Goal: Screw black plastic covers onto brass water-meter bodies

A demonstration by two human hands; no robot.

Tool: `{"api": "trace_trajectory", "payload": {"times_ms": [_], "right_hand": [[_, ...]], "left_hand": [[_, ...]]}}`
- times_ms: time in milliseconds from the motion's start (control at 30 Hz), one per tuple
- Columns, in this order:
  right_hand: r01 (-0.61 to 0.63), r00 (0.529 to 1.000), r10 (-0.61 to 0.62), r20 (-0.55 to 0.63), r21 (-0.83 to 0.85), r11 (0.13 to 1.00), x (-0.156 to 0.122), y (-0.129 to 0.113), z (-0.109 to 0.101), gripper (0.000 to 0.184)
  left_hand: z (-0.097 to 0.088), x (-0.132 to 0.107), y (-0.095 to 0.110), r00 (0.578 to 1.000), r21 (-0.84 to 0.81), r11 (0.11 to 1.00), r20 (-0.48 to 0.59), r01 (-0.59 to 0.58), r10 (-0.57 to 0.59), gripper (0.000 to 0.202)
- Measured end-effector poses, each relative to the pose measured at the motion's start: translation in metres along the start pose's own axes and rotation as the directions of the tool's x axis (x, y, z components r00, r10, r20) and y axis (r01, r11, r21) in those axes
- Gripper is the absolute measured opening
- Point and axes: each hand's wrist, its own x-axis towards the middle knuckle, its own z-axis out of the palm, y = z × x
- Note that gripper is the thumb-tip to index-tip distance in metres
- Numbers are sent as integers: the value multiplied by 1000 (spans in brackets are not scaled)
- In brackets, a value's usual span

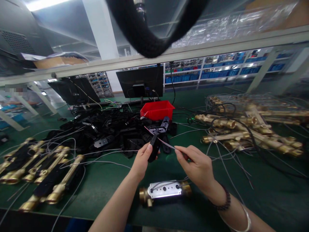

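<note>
Shelves of blue bins (214, 74) stand beyond a green desk (96, 193). Taking the hands as the dial's centre, a red bin (158, 111) sits at twelve o'clock, a black pile (120, 132) at ten. Central is a black part (153, 149), clamped between the left hand's (143, 158) thumb and fingers. On its three o'clock side, the right hand's (198, 164) fingers are together, pinching a grey wire (167, 144); whether it passes through the part I cannot tell. Lining up the two seems the step in hand; the next move calls for a steady left grip and gentle tension. One plated brass body (165, 189) lies at six, towards the desk's front edge. Bare desk shows at seven; stray wires at nine and four could snag.
</note>
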Motion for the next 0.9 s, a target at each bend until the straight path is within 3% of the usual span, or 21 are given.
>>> {"api": "trace_trajectory", "payload": {"times_ms": [200, 367, 433, 600, 667, 767, 833, 900], "right_hand": [[-17, 1000, 17, 22, 1, 1000, -1, 1, 1, 11], [-42, 999, 42, 34, 1, 999, -2, 2, 3, 12], [-57, 997, 57, 49, 12, 998, -1, 2, 3, 13], [-177, 977, 164, 139, 90, 980, 1, 2, 2, 23], [-310, 944, 282, 169, 172, 935, 0, 1, 5, 23], [-540, 842, 496, 215, 347, 767, -5, 0, 12, 8], [-615, 786, 552, 278, 430, 661, -8, 1, 17, 11], [-636, 771, 537, 341, 442, 632, -9, 4, 17, 13]], "left_hand": [[-1, 0, 1, 1000, 16, 1000, -7, -17, 17, 55], [0, -3, 5, 999, 157, 987, 31, -45, 41, 58], [2, -4, 6, 992, 269, 957, 91, -114, 92, 52], [6, -8, 4, 931, 527, 772, 272, -356, 243, 44], [7, -8, 2, 917, 537, 748, 305, -390, 259, 44], [7, -9, 1, 910, 564, 719, 327, -405, 256, 44], [7, -10, 1, 909, 607, 682, 343, -407, 237, 44], [6, -10, 0, 902, 655, 627, 370, -422, 221, 44]]}}
